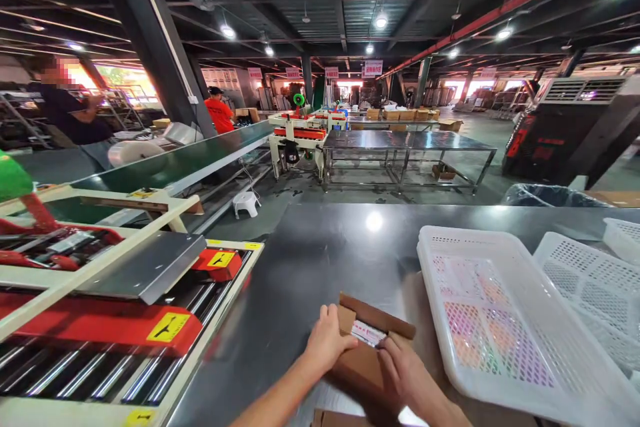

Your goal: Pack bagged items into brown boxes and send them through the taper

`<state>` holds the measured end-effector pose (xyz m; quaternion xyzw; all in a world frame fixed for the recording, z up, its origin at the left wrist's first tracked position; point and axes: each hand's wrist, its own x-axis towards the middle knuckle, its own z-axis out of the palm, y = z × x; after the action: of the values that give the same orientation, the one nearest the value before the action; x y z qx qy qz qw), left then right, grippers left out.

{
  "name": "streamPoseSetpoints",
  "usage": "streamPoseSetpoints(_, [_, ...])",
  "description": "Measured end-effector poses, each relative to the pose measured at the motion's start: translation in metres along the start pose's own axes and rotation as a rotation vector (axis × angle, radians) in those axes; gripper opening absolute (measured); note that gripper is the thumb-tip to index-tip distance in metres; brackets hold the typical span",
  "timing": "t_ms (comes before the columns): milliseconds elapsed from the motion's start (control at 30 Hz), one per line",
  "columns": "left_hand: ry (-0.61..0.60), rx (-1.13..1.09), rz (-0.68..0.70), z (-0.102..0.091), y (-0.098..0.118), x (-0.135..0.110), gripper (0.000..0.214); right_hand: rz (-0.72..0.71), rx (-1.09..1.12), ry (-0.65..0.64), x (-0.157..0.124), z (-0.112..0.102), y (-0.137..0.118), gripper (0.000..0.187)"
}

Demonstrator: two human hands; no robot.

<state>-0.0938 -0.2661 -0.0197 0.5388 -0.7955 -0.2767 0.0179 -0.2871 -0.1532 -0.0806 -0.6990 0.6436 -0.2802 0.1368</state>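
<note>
A small brown cardboard box (367,347) lies on the steel table (310,267) near its front edge, its far flap raised and a white printed item (369,332) showing inside. My left hand (326,341) grips the box's left side, fingers curled over the edge. My right hand (403,373) presses on the box's right part, fingertips at the white item. Another brown cardboard piece (335,419) peeks in at the bottom edge.
White perforated plastic trays (493,320) lie to the right, one upside down. A carton-sealing machine with rollers (115,320) stands at the left beside a green conveyor belt (200,157). Two people stand far left. More steel tables (405,143) and a black bin (550,195) are behind.
</note>
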Motion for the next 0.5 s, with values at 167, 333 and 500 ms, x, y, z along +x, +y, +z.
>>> streamPoseSetpoints(167, [0.066,0.116,0.068,0.008,0.014,0.008,0.101,-0.008,-0.499,0.362,-0.01,0.012,0.037,0.05])
streamPoseSetpoints(333, [0.06,-0.195,0.063,0.021,-0.025,0.027,0.127,0.099,-0.405,0.068,-0.039,0.056,0.049,0.055])
streamPoseSetpoints(500, [-0.237,-0.848,-0.02,0.037,-0.054,0.053,0.129,0.196,-0.424,0.082,-0.052,0.076,0.046,0.055])
